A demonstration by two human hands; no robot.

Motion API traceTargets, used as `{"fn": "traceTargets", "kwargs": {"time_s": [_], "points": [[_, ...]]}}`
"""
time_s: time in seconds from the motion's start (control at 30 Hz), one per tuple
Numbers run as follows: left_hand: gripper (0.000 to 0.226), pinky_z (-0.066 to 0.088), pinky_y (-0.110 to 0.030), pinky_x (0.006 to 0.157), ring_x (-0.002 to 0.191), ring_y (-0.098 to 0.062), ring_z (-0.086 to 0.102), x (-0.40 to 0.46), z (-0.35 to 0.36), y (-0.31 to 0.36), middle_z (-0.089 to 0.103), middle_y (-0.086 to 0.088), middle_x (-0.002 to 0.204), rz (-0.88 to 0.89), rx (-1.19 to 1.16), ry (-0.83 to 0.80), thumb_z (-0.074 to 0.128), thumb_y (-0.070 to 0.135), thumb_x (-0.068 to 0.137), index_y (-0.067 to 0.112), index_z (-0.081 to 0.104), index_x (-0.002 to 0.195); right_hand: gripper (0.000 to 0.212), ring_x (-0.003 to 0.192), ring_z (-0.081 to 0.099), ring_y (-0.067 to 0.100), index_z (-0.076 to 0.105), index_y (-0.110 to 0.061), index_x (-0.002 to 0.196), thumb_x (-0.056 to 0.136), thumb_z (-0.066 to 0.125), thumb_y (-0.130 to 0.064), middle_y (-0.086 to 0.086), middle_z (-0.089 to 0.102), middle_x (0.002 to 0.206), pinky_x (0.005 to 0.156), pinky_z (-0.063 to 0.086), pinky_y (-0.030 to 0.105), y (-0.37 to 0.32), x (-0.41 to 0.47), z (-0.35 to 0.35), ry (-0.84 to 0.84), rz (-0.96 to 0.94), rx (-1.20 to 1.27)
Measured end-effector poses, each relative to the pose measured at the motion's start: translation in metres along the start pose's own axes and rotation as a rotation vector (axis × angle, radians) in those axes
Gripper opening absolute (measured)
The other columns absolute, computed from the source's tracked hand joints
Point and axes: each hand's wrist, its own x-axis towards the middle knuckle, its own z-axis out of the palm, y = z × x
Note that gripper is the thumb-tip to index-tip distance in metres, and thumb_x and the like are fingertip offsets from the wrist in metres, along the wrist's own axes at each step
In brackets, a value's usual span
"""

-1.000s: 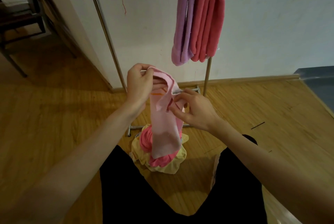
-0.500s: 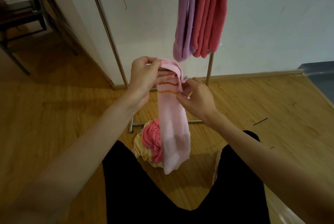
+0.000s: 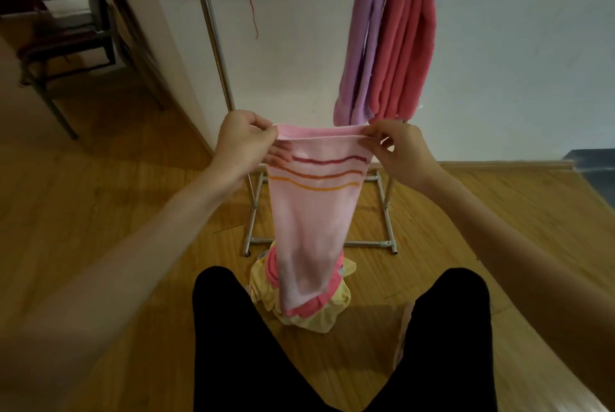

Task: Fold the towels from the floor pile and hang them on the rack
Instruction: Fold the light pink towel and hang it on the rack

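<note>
Hanging between both hands, pink towel [image 3: 312, 212] is pinched at its top corners: left hand [image 3: 246, 142] and right hand [image 3: 396, 148]. Lower end dangles over floor pile [image 3: 309, 305]. Behind: rack [image 3: 213, 28] carrying purple towel [image 3: 362, 45] and red towel [image 3: 406, 42], touching.

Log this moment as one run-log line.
phase: folding | left hand and right hand: pinch top corners of pink striped towel | rack: purple towel, coral towel hung | floor pile: remains
</note>
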Motion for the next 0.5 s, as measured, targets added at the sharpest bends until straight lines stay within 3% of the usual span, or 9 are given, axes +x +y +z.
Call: {"fn": "traceTargets", "kwargs": {"time_s": [0.1, 0.23, 0.37, 0.5], "points": [[0.007, 0.054, -0.027, 0.048, 0.053, -0.023, 0.069, 0.004, -0.012, 0.002, 0.069, -0.018, 0.068, 0.028, 0.219, -0.023, 0.051, -0.002, 0.09, -0.002, 0.058, 0.089, 0.013, 0.07, 0.057, 0.015, 0.068, -0.003, 0.096, 0.089, 0.063, -0.013, -0.001, 0.063, 0.081, 0.071, 0.054, 0.038, -0.005, 0.015, -0.009, -0.074, -0.094, -0.048], [0.008, 0.057, -0.029, 0.054, 0.053, -0.018, 0.069, 0.011, -0.026, 0.014, 0.071, -0.009, 0.067, 0.105, 0.458, -0.057, 0.058, 0.002, 0.087, 0.007, 0.062, 0.082, 0.017, 0.073, 0.059, 0.02, 0.064, -0.003, 0.099, 0.093, 0.058, -0.018, 0.008, 0.067, 0.084, 0.071, 0.051, 0.042, -0.013, 0.03, -0.018, -0.175, -0.148, -0.121], [0.012, 0.048, -0.017, 0.043, 0.047, -0.012, 0.066, 0.02, -0.031, 0.031, 0.07, -0.002, 0.062, 0.24, 0.609, 0.008, 0.061, 0.009, 0.088, 0.012, 0.062, 0.076, 0.018, 0.071, 0.061, 0.026, 0.059, -0.002, 0.1, 0.094, 0.055, -0.018, 0.012, 0.066, 0.081, 0.068, 0.051, 0.046, -0.021, 0.041, -0.031, -0.142, -0.187, -0.118], [0.011, 0.051, -0.019, 0.046, 0.048, -0.013, 0.065, 0.031, -0.035, 0.051, 0.067, 0.0, 0.058, 0.298, 0.7, -0.013, 0.065, 0.016, 0.086, 0.013, 0.063, 0.075, 0.014, 0.061, 0.06, 0.025, 0.051, -0.007, 0.104, 0.095, 0.052, -0.018, 0.01, 0.063, 0.074, 0.06, 0.053, 0.042, -0.024, 0.049, -0.047, -0.052, -0.2, -0.08]]}}
